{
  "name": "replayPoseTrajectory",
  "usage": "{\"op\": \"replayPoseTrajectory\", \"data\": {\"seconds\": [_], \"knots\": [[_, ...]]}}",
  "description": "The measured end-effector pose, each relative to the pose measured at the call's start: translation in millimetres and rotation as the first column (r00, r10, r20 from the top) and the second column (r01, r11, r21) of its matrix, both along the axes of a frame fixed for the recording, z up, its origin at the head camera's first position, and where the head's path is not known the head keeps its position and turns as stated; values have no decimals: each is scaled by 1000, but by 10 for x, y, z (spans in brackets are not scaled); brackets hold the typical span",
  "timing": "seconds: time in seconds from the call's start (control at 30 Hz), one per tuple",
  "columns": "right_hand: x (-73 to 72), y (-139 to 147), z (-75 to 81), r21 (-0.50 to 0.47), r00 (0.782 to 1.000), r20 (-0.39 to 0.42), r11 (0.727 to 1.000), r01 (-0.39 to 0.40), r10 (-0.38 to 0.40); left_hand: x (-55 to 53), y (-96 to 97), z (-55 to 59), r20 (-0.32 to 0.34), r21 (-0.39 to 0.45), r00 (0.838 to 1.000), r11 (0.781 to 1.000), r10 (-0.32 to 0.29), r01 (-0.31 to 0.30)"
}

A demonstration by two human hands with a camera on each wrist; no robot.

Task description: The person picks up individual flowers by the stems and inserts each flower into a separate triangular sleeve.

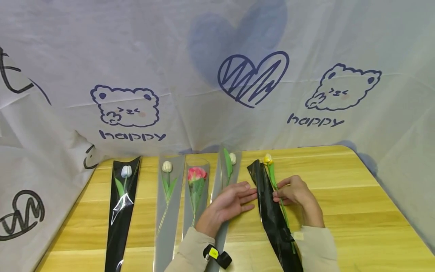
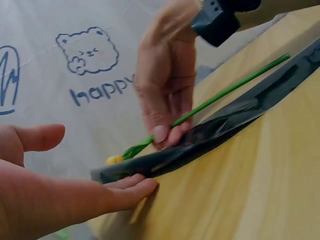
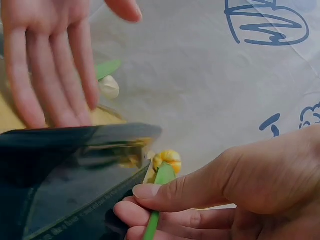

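A yellow tulip (image 1: 268,158) with a green stem lies along the right edge of a long black flower sleeve (image 1: 272,217). My right hand (image 1: 298,193) pinches the tulip's stem between thumb and fingers, just below the bloom. In the right wrist view the thumb presses on the green leaf (image 3: 165,174), and the fingertips are right at the sleeve's printed edge. My left hand (image 1: 227,204) has its fingers extended, palm toward the sleeve, with fingertips at the sleeve's left side. In the left wrist view the stem (image 2: 240,84) runs above the glossy sleeve, outside it.
To the left lie a white tulip in a black sleeve (image 1: 113,241), a white tulip in a grey sleeve (image 1: 166,234) and a pink flower (image 1: 197,173) in a clear-fronted sleeve. Another sleeved white tulip (image 1: 232,158) is partly under my left arm. A printed cloth (image 1: 190,124) hangs behind the wooden table (image 1: 367,211).
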State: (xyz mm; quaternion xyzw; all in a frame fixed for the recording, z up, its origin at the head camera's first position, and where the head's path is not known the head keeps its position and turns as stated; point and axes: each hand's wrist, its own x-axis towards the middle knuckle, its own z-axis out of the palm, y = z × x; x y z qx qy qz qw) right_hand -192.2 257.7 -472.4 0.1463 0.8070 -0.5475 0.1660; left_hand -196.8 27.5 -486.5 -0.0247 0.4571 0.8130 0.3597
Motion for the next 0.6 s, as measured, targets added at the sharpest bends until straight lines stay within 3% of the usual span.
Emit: {"op": "replayPoseTrajectory", "data": {"seconds": [0.1,0.2,0.4,0.5,0.6], "knots": [[-6,-21,-20,-19,1000,4,1000,-18,18,20,80,-56,-23,-23,1000,1000,-8,7],[-13,-43,-28,-19,1000,7,999,-26,26,44,126,-97,-99,-71,995,997,5,-12],[-18,-51,13,3,999,1,999,-35,35,78,145,-140,-283,-185,957,975,64,-120],[-15,-26,47,29,999,-29,999,-30,31,49,121,-127,-322,-164,940,972,107,-167],[-3,19,85,37,997,-68,999,-20,22,-5,77,-101,-297,-84,943,980,148,-180]]}}
